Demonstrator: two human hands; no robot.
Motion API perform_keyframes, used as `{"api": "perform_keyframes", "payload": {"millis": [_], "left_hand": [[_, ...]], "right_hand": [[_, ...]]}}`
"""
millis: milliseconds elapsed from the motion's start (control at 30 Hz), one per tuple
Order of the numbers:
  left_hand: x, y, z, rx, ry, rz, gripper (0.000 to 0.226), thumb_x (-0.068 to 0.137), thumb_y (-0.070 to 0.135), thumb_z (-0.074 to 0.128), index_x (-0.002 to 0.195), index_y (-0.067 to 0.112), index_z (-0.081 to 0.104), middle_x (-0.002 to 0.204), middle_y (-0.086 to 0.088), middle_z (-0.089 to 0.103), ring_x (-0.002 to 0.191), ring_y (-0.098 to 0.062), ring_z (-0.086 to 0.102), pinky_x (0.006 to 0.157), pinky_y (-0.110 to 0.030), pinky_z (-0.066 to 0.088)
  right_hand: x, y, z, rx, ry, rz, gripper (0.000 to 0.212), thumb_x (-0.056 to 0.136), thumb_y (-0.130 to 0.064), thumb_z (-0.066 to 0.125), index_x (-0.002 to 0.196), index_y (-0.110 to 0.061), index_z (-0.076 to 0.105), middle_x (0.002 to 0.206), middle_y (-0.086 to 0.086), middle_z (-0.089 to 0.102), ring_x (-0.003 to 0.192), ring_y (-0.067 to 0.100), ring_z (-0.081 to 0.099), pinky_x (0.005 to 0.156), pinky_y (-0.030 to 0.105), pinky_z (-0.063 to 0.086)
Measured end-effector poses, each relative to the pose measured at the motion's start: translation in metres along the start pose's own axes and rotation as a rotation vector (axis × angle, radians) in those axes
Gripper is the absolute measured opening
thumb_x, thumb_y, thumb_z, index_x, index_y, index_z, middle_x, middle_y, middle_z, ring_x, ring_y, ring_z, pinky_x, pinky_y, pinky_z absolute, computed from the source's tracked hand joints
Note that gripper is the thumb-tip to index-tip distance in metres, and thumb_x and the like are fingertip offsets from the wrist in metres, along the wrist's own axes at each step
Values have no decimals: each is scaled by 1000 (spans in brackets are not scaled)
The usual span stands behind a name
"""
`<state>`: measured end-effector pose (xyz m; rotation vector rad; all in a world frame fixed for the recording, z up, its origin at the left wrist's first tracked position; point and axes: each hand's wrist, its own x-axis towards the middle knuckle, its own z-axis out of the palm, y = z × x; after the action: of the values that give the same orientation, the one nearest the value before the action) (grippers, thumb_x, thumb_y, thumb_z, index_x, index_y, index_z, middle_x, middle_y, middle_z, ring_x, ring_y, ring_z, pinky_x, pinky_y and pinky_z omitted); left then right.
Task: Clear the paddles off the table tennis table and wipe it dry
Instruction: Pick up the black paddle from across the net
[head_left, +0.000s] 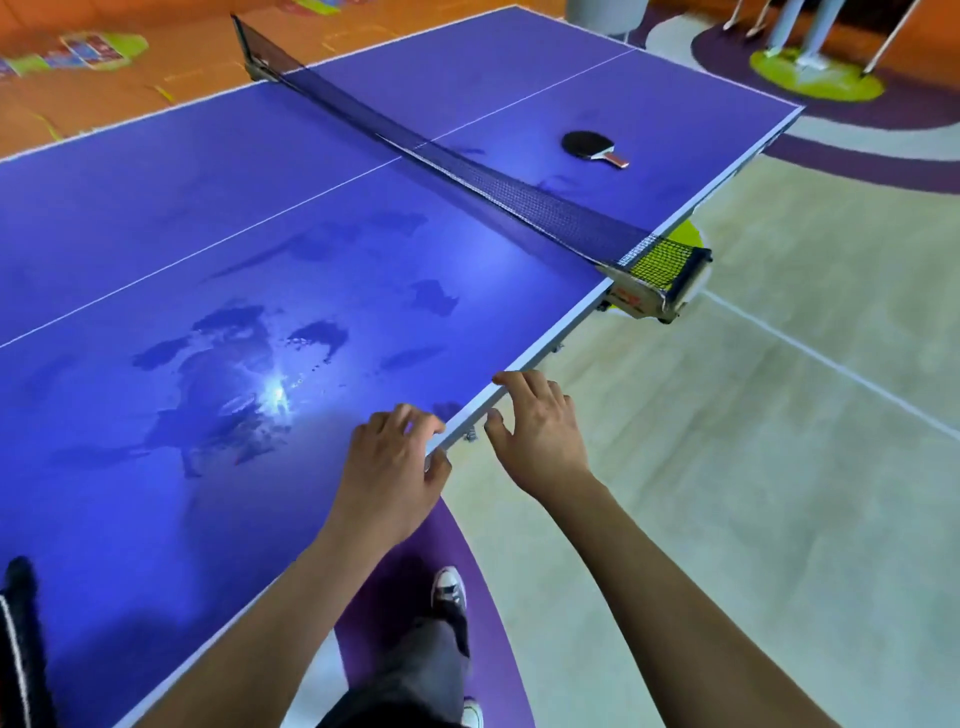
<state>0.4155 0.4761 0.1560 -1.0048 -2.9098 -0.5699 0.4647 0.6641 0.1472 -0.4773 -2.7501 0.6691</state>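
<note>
The blue table tennis table (156, 197) fills the left of the head view. Dark wet patches (234, 332) spread over its near half, and smaller ones lie by the net. One paddle (587, 143), black-faced with a red and pale handle, lies flat beyond the net (467, 176) near the right edge. My left hand (389, 467) rests on the tabletop at the right edge, fingers loosely bent, thumb at the rim. My right hand (540, 436) touches the edge rail with its fingertips from outside. Neither hand holds anything.
The net clamp (660, 286) juts out past the right edge. A dark object with a white stripe (15, 623) sits at the lower left, cut off by the frame. My shoe (449, 592) stands on the purple floor patch. A stand on a green base (810, 73) is far right.
</note>
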Motion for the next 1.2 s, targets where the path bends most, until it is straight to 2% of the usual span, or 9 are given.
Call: {"api": "perform_keyframes", "payload": {"millis": [100, 200, 400, 533, 700, 800, 933, 1200], "left_hand": [[50, 16, 20, -4, -15, 2, 43, 87, 44, 33, 108, 22, 64, 105, 2, 62, 93, -29, 60, 83, -44, 49], [109, 31, 38, -33, -25, 3, 41, 86, 43, 34, 105, 22, 64, 103, 3, 63, 93, -28, 61, 82, -44, 49], [229, 78, 69, -101, 26, 6, 27, 86, 32, 52, 105, 20, 66, 103, 2, 64, 91, -29, 60, 82, -43, 49], [298, 117, 87, -95, -4, 81, 32, 88, 38, 41, 104, 22, 64, 102, 5, 62, 92, -26, 60, 83, -41, 48], [376, 165, 112, -72, -13, 105, 34, 87, 41, 38, 101, 24, 64, 100, 7, 61, 89, -25, 60, 81, -40, 48], [430, 198, 133, -68, -1, 73, 38, 87, 43, 36, 103, 23, 64, 100, 4, 63, 91, -27, 60, 83, -43, 49], [495, 245, 157, -61, 33, 14, 36, 86, 40, 37, 104, 24, 63, 99, 5, 63, 91, -27, 60, 81, -42, 47], [594, 320, 195, -91, 63, -99, 37, 88, 38, 39, 109, 23, 65, 107, 3, 63, 96, -27, 59, 87, -45, 48]], "right_hand": [[38, 39, -11, 3, 1, 36, 38, 93, -30, 52, 128, -19, 59, 124, 4, 60, 113, 32, 56, 97, 43, 41], [85, 78, -21, -1, -5, 71, 34, 94, -26, 57, 127, -19, 60, 124, 4, 59, 112, 31, 56, 96, 43, 40], [177, 148, -55, -12, -4, 119, 33, 94, -26, 58, 126, -20, 60, 123, 3, 59, 110, 30, 56, 93, 42, 41], [219, 197, -83, 30, 23, 192, 40, 90, -35, 47, 125, -22, 60, 123, 2, 58, 115, 29, 55, 97, 43, 42], [273, 275, -111, 47, 28, 249, 43, 87, -38, 46, 122, -20, 62, 116, 3, 59, 107, 32, 57, 93, 43, 42], [318, 327, -127, 46, -31, 234, 44, 87, -41, 43, 122, -21, 60, 119, 2, 59, 106, 30, 58, 92, 42, 40], [377, 396, -148, 11, -78, 133, 35, 93, -26, 56, 127, -19, 59, 124, 3, 60, 112, 30, 58, 95, 42, 38], [511, 495, -157, -18, -142, -10, 36, 93, -24, 63, 128, -17, 60, 124, 6, 61, 113, 34, 58, 96, 46, 41]]}}
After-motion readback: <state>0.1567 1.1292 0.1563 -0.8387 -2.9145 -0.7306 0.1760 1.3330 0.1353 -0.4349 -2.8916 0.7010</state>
